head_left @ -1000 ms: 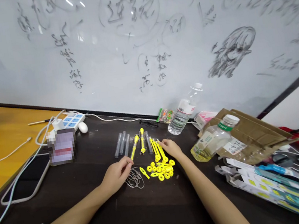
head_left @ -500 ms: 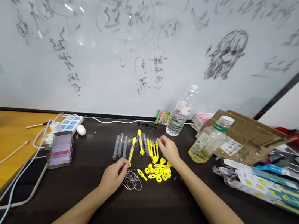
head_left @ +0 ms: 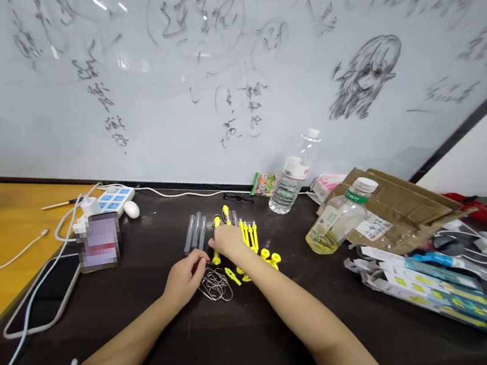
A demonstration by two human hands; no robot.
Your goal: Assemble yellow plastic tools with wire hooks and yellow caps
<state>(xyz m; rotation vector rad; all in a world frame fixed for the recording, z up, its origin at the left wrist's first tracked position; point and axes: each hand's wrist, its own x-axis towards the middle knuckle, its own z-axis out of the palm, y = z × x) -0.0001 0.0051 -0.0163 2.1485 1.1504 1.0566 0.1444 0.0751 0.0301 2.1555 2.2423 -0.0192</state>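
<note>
My left hand (head_left: pixel 187 274) rests on the dark table with thumb and fingers pinched together; anything between them is too small to make out. Just right of it lies a tangle of bent metal wire hooks (head_left: pixel 216 285). My right hand (head_left: pixel 229 241) is closed beside the left fingertips, partly covering a yellow-ended clear tube assembly (head_left: pixel 217 221); what it grips is hidden. A second such assembly (head_left: pixel 226 211) stands behind it. Several clear plastic tubes (head_left: pixel 195 233) lie to the left, yellow rods (head_left: pixel 254 236) to the right. My right forearm hides many small yellow pieces (head_left: pixel 275 259).
A water bottle (head_left: pixel 291 178) stands by the whiteboard, near a snack packet (head_left: pixel 264 183) and glasses (head_left: pixel 237 198). To the right are a tilted bottle of yellow liquid (head_left: pixel 337 223), cardboard (head_left: pixel 395 208) and boxes (head_left: pixel 446 292). Phones (head_left: pixel 43 294), a power strip (head_left: pixel 114 201) and cables occupy the left.
My right hand has moved left from the yellow rods to the tube assembly near my left hand. The left hand has shifted slightly, and the view has tilted a little.
</note>
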